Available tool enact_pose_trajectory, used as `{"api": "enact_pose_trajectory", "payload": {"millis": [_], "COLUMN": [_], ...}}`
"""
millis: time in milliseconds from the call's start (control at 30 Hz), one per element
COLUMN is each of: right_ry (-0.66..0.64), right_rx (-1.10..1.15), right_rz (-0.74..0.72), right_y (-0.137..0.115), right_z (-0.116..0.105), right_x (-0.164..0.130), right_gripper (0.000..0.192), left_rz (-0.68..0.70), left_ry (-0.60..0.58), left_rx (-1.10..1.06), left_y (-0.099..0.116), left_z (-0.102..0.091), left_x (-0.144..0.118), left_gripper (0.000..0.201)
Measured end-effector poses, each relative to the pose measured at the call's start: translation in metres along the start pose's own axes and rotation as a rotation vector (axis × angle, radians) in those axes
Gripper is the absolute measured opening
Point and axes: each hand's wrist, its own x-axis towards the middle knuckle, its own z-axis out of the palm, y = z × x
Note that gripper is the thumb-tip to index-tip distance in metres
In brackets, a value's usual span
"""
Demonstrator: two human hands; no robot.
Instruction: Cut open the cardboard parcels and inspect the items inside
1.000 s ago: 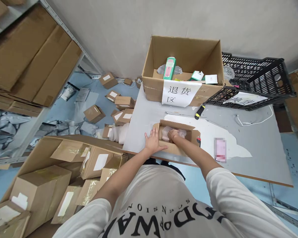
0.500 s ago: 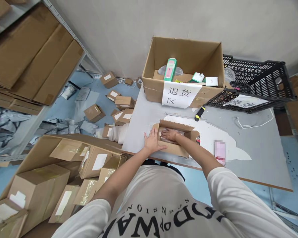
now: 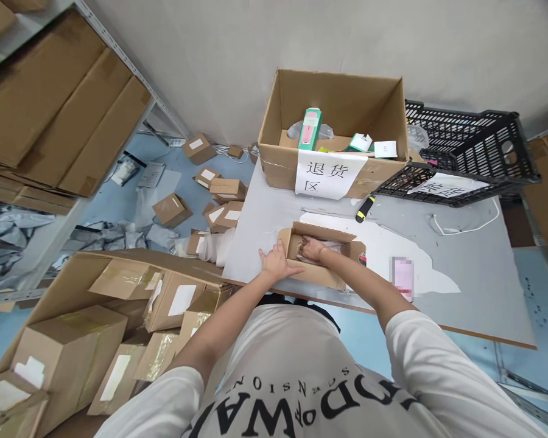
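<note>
A small open cardboard box (image 3: 322,275) lies on the table with its flaps raised. My left hand (image 3: 275,261) rests on its left end, fingers spread, the thumb stretched along the front flap. Inside the box, my right hand (image 3: 311,248) is curled, its fingertips down on a clear plastic wrapping (image 3: 331,246). What the wrapping contains cannot be made out. A small red and black thing (image 3: 362,259) shows by the box's right flap.
Behind stands a large carton (image 3: 274,167) holding green-and-white packages, beside a black plastic crate (image 3: 479,146). A yellow-black box cutter (image 3: 365,208) and a pink phone-like item (image 3: 402,278) lie on the table (image 3: 475,304). A big carton of parcels (image 3: 68,340) stands left.
My right hand has gone from lying flat in the box to curled fingers on the plastic wrapping. My left hand stays on the box's left end. The view has shifted slightly.
</note>
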Motion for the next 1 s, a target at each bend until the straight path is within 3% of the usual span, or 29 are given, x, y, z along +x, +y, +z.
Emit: {"api": "enact_pose_trajectory", "payload": {"millis": [167,367,533,667,733,833,900,1000], "right_ry": [0.043,0.098,0.324,0.579,0.685,0.802,0.878,1.074], "right_rx": [0.010,0.070,0.297,0.517,0.654,0.875,0.997,1.096], "right_rz": [0.231,0.345,0.412,0.417,0.400,0.394,0.370,0.373], "right_y": [-0.006,-0.004,-0.007,-0.009,-0.009,-0.010,-0.011,-0.017], "right_z": [-0.012,-0.045,-0.068,-0.083,-0.092,-0.104,-0.108,-0.104], "right_x": [-0.020,-0.063,-0.100,-0.125,-0.138,-0.155,-0.163,-0.168], "right_gripper": [0.018,0.018,0.019,0.023,0.026,0.033,0.034,0.034], "left_rz": [-0.004,-0.025,0.015,0.188,0.336,0.552,0.594,0.525], "left_ry": [0.000,0.026,0.176,0.303,0.302,0.201,0.125,0.015], "left_rx": [-0.036,-0.076,-0.062,-0.099,-0.238,-0.633,-0.932,-1.273], "left_y": [0.000,0.000,0.004,0.014,0.022,0.037,0.048,0.060], "left_z": [-0.001,0.001,-0.002,-0.020,-0.033,-0.047,-0.050,-0.046], "left_x": [0.001,0.000,-0.005,-0.011,-0.012,-0.011,-0.009,-0.010], "left_gripper": [0.119,0.123,0.130,0.117,0.107,0.083,0.066,0.056]}}
